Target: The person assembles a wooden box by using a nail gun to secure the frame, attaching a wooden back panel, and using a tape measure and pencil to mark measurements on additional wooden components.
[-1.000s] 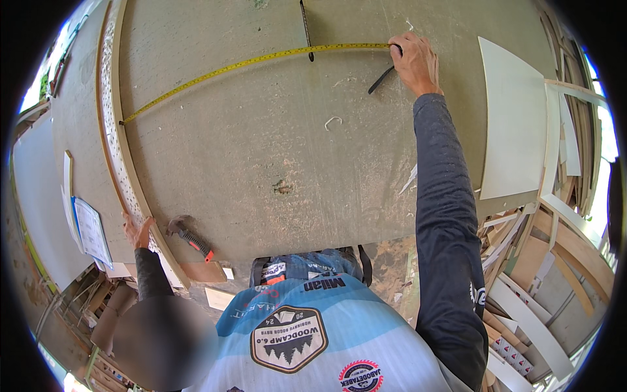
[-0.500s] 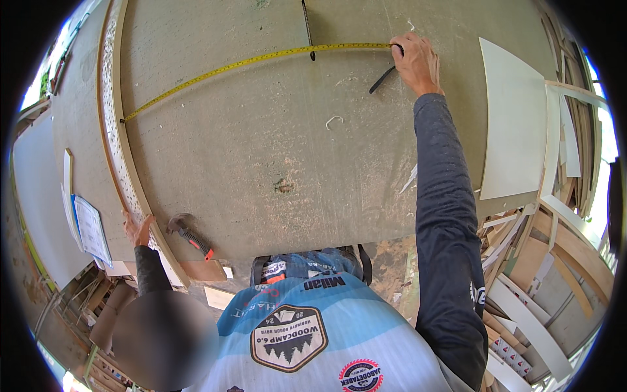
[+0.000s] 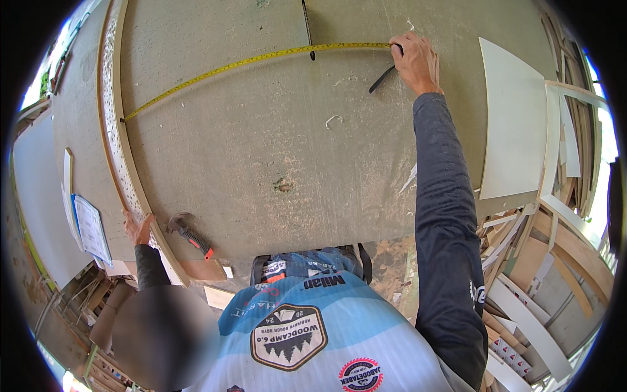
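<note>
My right hand (image 3: pixel 417 62) is closed round a tape measure at the far right, its case mostly hidden by my fingers. The yellow blade (image 3: pixel 222 70) runs left across the worktable (image 3: pixel 261 144), and its hook end meets the inner edge of a long narrow panel (image 3: pixel 122 147) with wooden edges and a speckled face. From under my right hand a black strap (image 3: pixel 381 80) trails onto the table. My left hand (image 3: pixel 138 230) grips the panel's near part, thumb on one edge and fingers on the other. Right of it lies a hammer (image 3: pixel 191 236) with a red and black handle.
A thin black tool (image 3: pixel 307 29) lies at the far middle, the blade crossing it. On the right is a white sheet (image 3: pixel 514 121), with wood offcuts (image 3: pixel 555 261) beyond. A blue-edged clipboard with paper (image 3: pixel 91 228) sits at the left. A small bent white scrap (image 3: pixel 334 121) lies mid-table.
</note>
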Motion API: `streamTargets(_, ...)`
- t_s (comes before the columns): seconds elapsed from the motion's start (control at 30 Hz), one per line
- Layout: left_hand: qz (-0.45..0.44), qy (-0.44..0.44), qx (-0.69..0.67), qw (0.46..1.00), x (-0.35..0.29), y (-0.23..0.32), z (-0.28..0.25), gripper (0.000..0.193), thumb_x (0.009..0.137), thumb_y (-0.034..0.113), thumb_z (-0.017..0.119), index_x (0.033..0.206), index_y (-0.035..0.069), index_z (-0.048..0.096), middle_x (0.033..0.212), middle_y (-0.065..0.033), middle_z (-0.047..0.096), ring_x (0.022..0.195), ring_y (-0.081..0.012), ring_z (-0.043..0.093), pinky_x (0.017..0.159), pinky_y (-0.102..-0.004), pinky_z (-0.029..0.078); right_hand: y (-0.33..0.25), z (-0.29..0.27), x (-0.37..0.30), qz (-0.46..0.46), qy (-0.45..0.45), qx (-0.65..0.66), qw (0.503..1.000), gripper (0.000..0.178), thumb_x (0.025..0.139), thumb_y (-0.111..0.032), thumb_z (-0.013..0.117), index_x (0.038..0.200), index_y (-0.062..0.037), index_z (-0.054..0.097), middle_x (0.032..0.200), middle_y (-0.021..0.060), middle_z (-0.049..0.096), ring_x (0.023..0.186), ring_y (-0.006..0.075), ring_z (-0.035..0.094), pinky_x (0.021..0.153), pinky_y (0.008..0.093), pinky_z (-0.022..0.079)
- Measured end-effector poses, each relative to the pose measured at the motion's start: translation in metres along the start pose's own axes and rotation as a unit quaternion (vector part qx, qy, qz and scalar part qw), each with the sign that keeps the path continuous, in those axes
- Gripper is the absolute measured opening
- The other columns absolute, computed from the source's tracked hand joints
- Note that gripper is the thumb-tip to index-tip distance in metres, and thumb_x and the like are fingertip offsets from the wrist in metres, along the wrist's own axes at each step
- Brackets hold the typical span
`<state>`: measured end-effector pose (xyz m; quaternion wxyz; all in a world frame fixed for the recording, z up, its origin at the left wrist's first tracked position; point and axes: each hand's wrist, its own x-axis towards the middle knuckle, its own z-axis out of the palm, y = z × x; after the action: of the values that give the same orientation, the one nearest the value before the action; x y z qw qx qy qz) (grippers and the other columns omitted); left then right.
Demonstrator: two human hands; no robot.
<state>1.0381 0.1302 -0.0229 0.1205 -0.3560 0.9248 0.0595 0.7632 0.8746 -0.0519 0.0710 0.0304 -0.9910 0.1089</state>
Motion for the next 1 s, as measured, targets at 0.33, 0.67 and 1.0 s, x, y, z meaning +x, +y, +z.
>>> streamTargets(0.33,0.008,0.019,0.007,1.000,0.004,-0.005,0.003,0.118,0.056,0.037,0.078,0.154,-0.002,0.025,0.137,-0.0329,0.045,0.128,-0.0465,0.045,0.110,-0.0458,0.036,-0.001,0.000,0.000,0.000,0.011,0.003,1.000,0.017,0.091,-0.024,0.059,0.099,-0.0181,0.072,0.103,0.0007,0.065,0.104,0.0290,0.059,0.083,0.0524,0.050)
streamTargets(0.67,-0.016,-0.001,0.055,0.998,-0.002,0.010,0.001,0.120,0.058,0.040,0.080,0.155,-0.001,0.023,0.139,-0.0351,0.044,0.127,-0.0467,0.047,0.107,-0.0464,0.040,-0.004,-0.006,0.000,0.017,0.002,-0.012,1.000,0.015,0.091,-0.024,0.058,0.095,-0.0179,0.071,0.105,0.0003,0.065,0.107,0.0282,0.059,0.085,0.0524,0.050)
streamTargets(1.0,0.009,0.040,-0.004,0.999,-0.011,0.007,0.003,0.126,0.055,0.045,0.085,0.155,0.002,0.023,0.130,-0.0292,0.048,0.120,-0.0430,0.049,0.103,-0.0445,0.043,0.007,0.000,0.013,-0.088,0.018,0.008,0.996,0.015,0.090,-0.021,0.061,0.094,-0.0098,0.070,0.098,0.0120,0.065,0.097,0.0336,0.061,0.085,0.0438,0.050)
